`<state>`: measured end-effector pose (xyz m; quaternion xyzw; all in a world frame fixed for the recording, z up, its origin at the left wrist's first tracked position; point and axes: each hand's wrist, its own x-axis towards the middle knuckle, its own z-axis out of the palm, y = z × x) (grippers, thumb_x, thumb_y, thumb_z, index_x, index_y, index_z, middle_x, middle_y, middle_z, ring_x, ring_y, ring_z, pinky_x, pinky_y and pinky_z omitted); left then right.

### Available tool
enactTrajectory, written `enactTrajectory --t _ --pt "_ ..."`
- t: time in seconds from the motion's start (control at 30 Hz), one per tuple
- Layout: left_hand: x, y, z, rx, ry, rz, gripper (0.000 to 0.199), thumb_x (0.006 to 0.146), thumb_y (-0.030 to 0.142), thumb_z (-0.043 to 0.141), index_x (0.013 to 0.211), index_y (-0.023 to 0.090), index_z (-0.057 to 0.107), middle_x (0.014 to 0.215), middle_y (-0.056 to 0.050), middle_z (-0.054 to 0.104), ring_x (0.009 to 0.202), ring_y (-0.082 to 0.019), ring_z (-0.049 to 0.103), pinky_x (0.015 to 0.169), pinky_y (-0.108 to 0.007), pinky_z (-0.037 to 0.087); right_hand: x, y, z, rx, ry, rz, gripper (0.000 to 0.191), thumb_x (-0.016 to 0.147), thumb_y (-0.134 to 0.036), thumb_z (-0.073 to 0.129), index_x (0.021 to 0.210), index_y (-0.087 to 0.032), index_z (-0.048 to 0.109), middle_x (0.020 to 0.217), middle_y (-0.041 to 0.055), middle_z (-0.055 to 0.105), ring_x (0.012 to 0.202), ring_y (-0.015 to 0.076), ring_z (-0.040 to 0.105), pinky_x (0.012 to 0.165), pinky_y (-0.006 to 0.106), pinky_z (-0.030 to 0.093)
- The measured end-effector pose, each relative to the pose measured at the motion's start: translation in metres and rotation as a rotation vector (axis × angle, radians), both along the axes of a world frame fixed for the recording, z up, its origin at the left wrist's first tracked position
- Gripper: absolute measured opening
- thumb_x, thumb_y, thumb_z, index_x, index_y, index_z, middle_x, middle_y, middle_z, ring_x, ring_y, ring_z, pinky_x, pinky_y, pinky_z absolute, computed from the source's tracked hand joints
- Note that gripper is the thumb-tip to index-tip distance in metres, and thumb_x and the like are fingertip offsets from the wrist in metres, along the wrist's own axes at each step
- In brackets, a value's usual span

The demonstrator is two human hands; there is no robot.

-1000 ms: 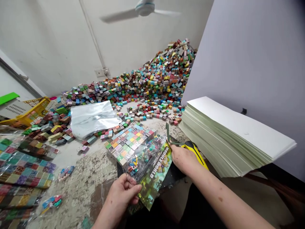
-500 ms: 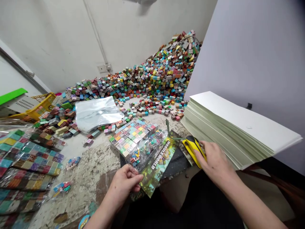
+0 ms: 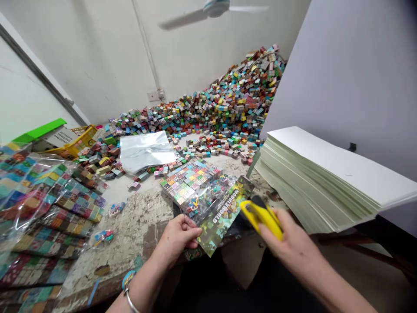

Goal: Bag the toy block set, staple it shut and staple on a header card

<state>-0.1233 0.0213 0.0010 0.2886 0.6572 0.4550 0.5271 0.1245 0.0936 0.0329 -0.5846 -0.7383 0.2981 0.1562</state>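
Observation:
The lower corner of a green printed card (image 3: 223,213) is pinched in my left hand (image 3: 180,234). Beside the card lies a clear bag of colourful blocks (image 3: 192,178), with small plastic figures (image 3: 194,206) near my fingers. My right hand (image 3: 286,237) is wrapped round a yellow and black stapler (image 3: 262,217), tilted over the card's right edge. A dark strip (image 3: 253,164) stands up beyond the card's far end. The tips of my right fingers are partly hidden by the stapler.
A large heap of small blocks (image 3: 228,100) lines the wall. A clear plastic sheet (image 3: 148,152) lies mid-table. Packed bags (image 3: 65,221) and a yellow basket (image 3: 76,143) are at left, a tall stack of white sheets (image 3: 325,174) at right.
The view has shifted, with the scene now further right and a ceiling fan showing. The stapler has moved closer to the card and tilted. My left hand still pinches the card.

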Motion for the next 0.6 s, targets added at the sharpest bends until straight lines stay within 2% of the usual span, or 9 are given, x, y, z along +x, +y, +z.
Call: enactTrajectory --t 0.07,0.13,0.23,0.33,0.4,0.47,0.53,0.6 --pt "0.0 0.0 0.0 -0.009 0.005 0.008 0.036 0.054 0.033 0.077 0.067 0.015 0.049 0.044 0.009 0.05 0.037 -0.008 0.052 0.043 -0.019 0.046 -0.02 -0.02 0.005 -0.12 0.182 0.185 0.036 0.077 -0.028 0.045 0.113 -0.021 0.045 0.09 0.004 0.064 0.073 0.0178 0.061 0.063 0.026 0.046" --pt "0.0 0.0 0.0 -0.011 0.005 0.011 0.037 0.053 0.034 0.078 0.067 0.015 0.049 0.044 0.009 0.05 0.037 -0.007 0.051 0.043 -0.019 0.046 -0.04 -0.03 0.003 -0.171 0.239 0.29 0.056 0.07 -0.017 0.046 0.126 -0.02 0.04 0.108 0.0072 0.061 0.088 0.0184 0.06 0.077 0.029 0.046" --pt "0.0 0.0 -0.001 -0.006 -0.003 0.006 0.039 0.052 0.035 0.078 0.067 0.015 0.048 0.045 0.008 0.051 0.038 -0.007 0.051 0.043 -0.019 0.046 -0.058 -0.029 -0.004 -0.181 0.222 0.327 0.075 0.066 -0.011 0.045 0.138 -0.016 0.025 0.125 0.0123 0.051 0.1 0.0197 0.057 0.086 0.033 0.044" --pt "0.0 0.001 0.0 -0.016 -0.008 0.001 0.039 0.052 0.034 0.078 0.067 0.015 0.047 0.046 0.008 0.052 0.038 -0.007 0.052 0.043 -0.019 0.047 -0.062 -0.019 -0.01 -0.179 0.214 0.339 0.074 0.067 -0.013 0.044 0.139 -0.014 0.024 0.139 0.0159 0.037 0.12 0.0217 0.044 0.095 0.036 0.039" --pt "0.0 0.001 0.0 -0.023 -0.007 0.0 0.039 0.053 0.034 0.078 0.067 0.015 0.047 0.046 0.008 0.052 0.038 -0.007 0.052 0.043 -0.018 0.047 -0.059 -0.016 -0.01 -0.205 0.22 0.338 0.069 0.069 -0.016 0.044 0.136 -0.013 0.03 0.141 0.0161 0.034 0.128 0.0222 0.035 0.102 0.037 0.033" --pt "0.0 0.001 0.001 -0.027 -0.003 0.008 0.038 0.054 0.034 0.077 0.067 0.015 0.048 0.045 0.008 0.052 0.039 -0.008 0.053 0.043 -0.019 0.047 -0.052 -0.02 -0.008 -0.219 0.257 0.312 0.063 0.072 -0.021 0.045 0.133 -0.014 0.032 0.141 0.0146 0.035 0.129 0.022 0.034 0.104 0.037 0.03" --pt "0.0 0.001 0.002 -0.029 -0.001 0.02 0.037 0.054 0.033 0.078 0.067 0.016 0.048 0.045 0.008 0.052 0.039 -0.008 0.054 0.043 -0.019 0.048 -0.038 -0.031 -0.004 -0.244 0.294 0.281 0.056 0.077 -0.029 0.045 0.131 -0.019 0.033 0.133 0.0105 0.044 0.12 0.0208 0.044 0.099 0.033 0.036" --pt "-0.001 0.0 0.003 -0.03 -0.008 0.024 0.036 0.054 0.032 0.078 0.067 0.016 0.049 0.045 0.007 0.053 0.039 -0.009 0.055 0.043 -0.019 0.048 -0.022 -0.044 0.0 -0.317 0.286 0.255 0.041 0.083 -0.039 0.042 0.122 -0.025 0.038 0.109 0.0043 0.059 0.097 0.0186 0.057 0.08 0.027 0.047"
